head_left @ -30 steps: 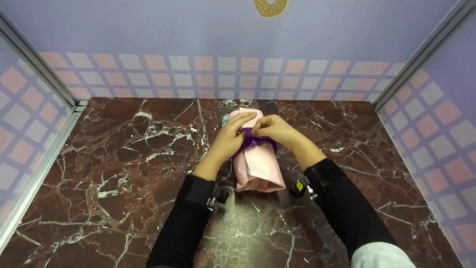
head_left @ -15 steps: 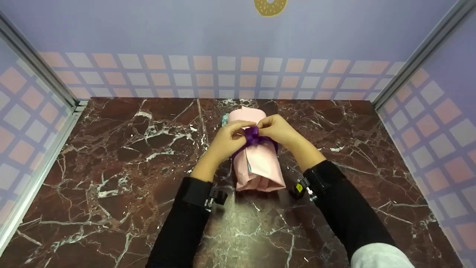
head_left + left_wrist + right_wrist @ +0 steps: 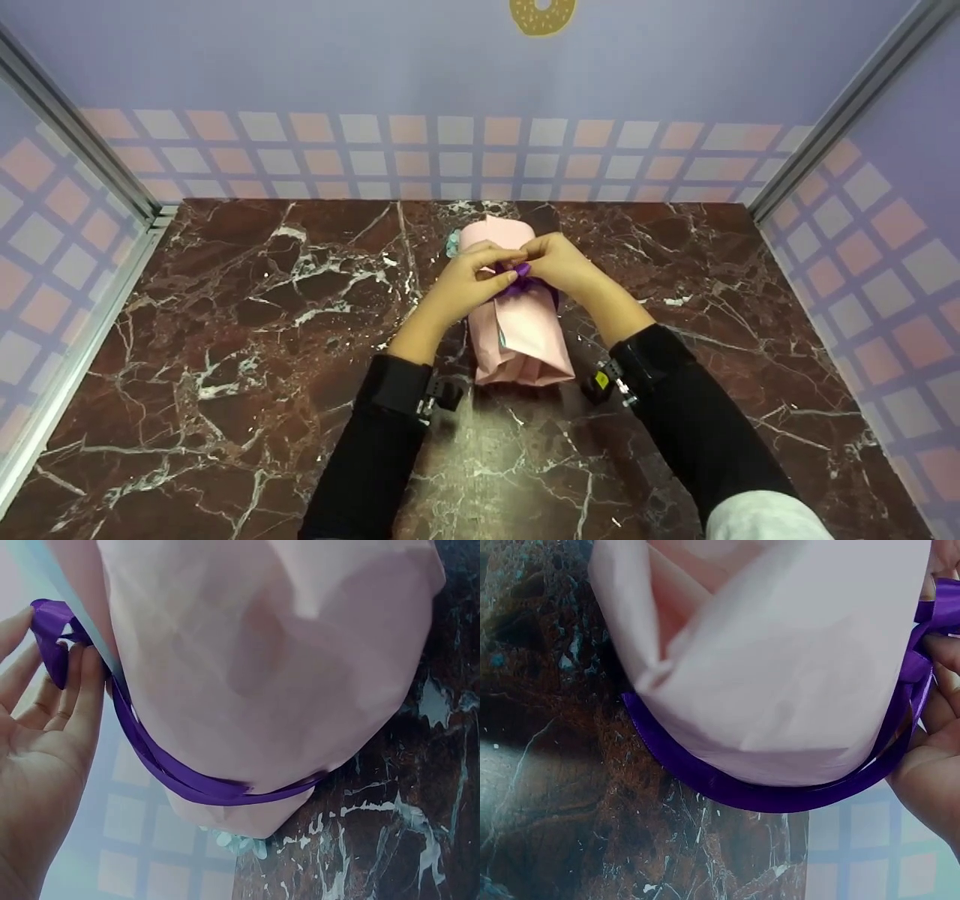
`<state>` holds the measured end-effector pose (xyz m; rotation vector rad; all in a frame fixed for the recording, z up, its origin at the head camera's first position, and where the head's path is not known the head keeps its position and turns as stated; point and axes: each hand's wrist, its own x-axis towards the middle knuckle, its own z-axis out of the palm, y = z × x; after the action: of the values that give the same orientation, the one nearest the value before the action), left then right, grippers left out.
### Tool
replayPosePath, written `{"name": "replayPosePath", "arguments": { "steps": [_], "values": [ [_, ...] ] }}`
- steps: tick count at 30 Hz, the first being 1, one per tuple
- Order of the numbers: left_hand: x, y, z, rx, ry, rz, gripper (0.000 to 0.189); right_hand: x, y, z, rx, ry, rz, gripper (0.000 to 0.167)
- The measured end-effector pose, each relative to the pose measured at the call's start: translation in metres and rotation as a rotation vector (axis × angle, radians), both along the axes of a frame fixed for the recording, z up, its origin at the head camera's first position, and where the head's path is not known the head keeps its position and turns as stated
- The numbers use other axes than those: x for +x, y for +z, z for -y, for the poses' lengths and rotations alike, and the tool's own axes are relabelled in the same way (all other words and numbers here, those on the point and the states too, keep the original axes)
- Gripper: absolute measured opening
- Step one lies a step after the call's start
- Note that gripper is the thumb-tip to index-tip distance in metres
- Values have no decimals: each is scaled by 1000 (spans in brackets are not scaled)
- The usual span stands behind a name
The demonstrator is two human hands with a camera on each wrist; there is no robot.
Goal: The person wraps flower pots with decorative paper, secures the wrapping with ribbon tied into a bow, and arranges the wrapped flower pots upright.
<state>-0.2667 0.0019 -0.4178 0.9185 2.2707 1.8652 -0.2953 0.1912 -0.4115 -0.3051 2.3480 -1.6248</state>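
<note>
A bundle in pale pink wrapping paper (image 3: 529, 326) lies on the table, its folded end toward me. Light blue petals (image 3: 453, 243) peek out at its far left side. A purple satin ribbon (image 3: 523, 286) circles the bundle and gathers on top. My left hand (image 3: 466, 283) pinches a loop of the ribbon; in the left wrist view this loop stands up at the fingertips. From the other side, my right hand (image 3: 564, 267) pinches the ribbon close to the gathered part. The right wrist view shows the ribbon band (image 3: 765, 796) hanging slack around the paper's side.
The bundle rests on a dark red-brown marbled tabletop (image 3: 225, 337). Lilac panels with a pink and white check (image 3: 502, 131) enclose the back and sides. Metal corner posts (image 3: 82, 127) stand at the left and right.
The ribbon gathered on top has become smaller and more bunched between my fingers. My left hand has shifted right, so both hands' fingertips now meet above the bundle, which stays in place.
</note>
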Motion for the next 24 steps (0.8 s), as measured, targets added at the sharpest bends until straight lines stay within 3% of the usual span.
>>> {"name": "replayPosePath", "arguments": {
  "steps": [10,19,24],
  "values": [
    [1,0,-3,-40,23,8,21,2,-1,0,1,11,-20,14],
    [6,6,-2,-235,150,-202,31,2,-1,1,-3,19,-25,14],
    [8,10,-4,-293,270,-251,21,2,-1,0,-25,21,-3,12]
  ]
}}
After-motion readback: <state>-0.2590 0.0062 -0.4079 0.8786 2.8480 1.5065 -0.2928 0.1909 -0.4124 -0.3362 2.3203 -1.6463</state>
